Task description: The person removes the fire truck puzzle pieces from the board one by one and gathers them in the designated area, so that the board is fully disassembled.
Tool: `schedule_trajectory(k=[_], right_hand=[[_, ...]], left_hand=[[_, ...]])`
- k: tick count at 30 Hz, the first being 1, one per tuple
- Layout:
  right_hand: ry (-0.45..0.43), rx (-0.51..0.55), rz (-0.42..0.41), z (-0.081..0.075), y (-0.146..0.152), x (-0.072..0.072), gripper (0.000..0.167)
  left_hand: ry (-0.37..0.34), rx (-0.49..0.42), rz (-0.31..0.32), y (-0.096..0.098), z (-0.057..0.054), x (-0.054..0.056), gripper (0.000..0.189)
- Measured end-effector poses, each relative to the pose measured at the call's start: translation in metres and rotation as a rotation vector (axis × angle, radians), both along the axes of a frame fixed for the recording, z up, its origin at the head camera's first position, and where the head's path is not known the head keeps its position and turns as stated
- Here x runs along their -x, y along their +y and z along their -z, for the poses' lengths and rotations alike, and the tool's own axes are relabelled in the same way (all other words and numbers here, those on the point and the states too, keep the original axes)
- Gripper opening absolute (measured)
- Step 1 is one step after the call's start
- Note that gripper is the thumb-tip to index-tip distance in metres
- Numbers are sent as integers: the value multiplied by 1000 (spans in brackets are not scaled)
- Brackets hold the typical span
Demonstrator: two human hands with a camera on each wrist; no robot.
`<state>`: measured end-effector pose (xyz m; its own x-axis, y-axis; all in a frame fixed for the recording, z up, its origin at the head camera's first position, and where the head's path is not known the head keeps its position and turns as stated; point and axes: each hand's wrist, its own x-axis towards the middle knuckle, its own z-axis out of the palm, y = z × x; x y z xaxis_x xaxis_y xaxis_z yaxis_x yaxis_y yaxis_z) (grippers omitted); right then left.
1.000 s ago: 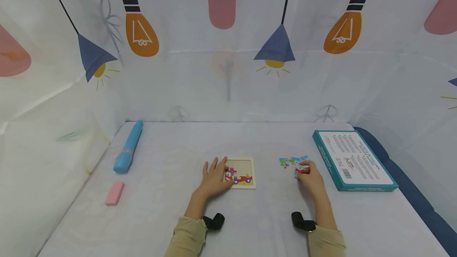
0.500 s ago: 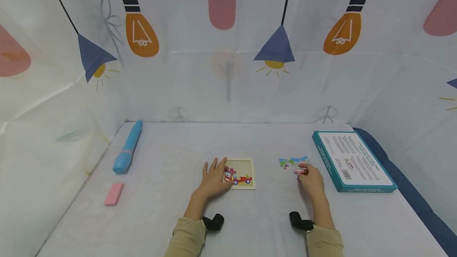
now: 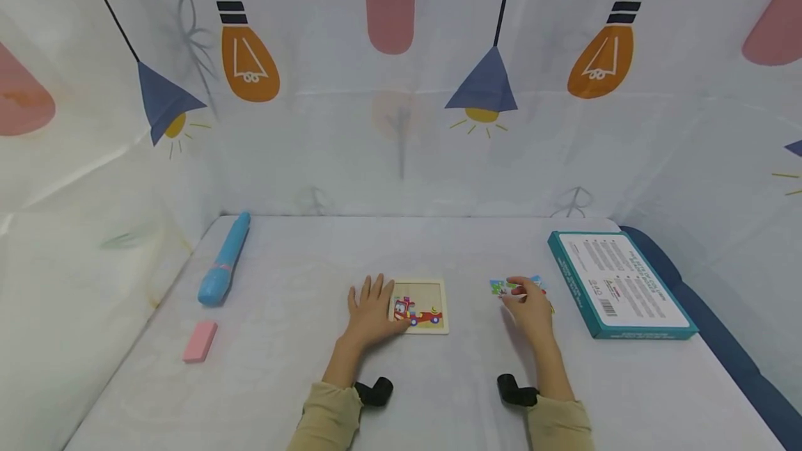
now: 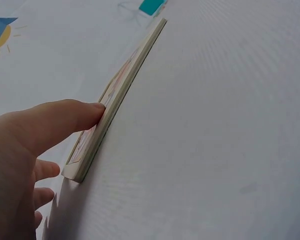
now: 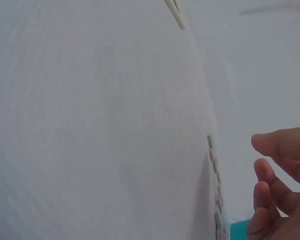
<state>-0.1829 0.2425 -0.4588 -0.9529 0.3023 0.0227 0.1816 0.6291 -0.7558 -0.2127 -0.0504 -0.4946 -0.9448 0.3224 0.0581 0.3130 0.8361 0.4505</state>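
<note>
A small wooden puzzle tray (image 3: 420, 289) lies mid-table, with a red truck picture across its lower part. My left hand (image 3: 370, 317) is at its left side, fingers spread. In the left wrist view the thumb (image 4: 72, 117) presses on the tray's rim (image 4: 124, 97). My right hand (image 3: 531, 312) hovers over loose jigsaw pieces (image 3: 497, 287), partly hiding them. In the right wrist view its fingertips (image 5: 262, 144) are apart with no piece seen between them, and the thin row of pieces (image 5: 217, 182) lies on the table beyond.
A teal box with a white printed face (image 3: 620, 284) lies at the right. Far left are a blue microphone-shaped object (image 3: 224, 263) and a pink block (image 3: 200, 342). A patterned curtain (image 3: 401, 124) hangs behind the table.
My right hand has left the piece it was fingering and shifted left over the group, its fingers loosening. My left fingers have drawn slightly left off the tray, the thumb staying on it.
</note>
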Motion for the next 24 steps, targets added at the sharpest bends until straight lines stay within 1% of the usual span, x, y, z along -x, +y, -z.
schedule_trajectory(k=[3, 6, 11, 17, 21, 24], right_hand=[[21, 26, -19, 0, -12, 2, 36], [38, 47, -37, 0, -27, 5, 34], [40, 61, -97, 0, -57, 11, 32], [56, 56, -187, -1, -91, 14, 28], [101, 30, -274, 2, -107, 15, 25], [130, 13, -323, 4, -115, 16, 23]], left_hand=[[-6, 3, -15, 0, 0, -1, 89], [-11, -11, -16, -1, -1, -3, 88], [-10, -5, -19, -1, -1, -3, 85], [-11, 16, -21, -2, 0, -3, 85], [-5, 26, -22, -2, 0, -2, 84], [-2, 38, -20, -2, 0, -2, 84]])
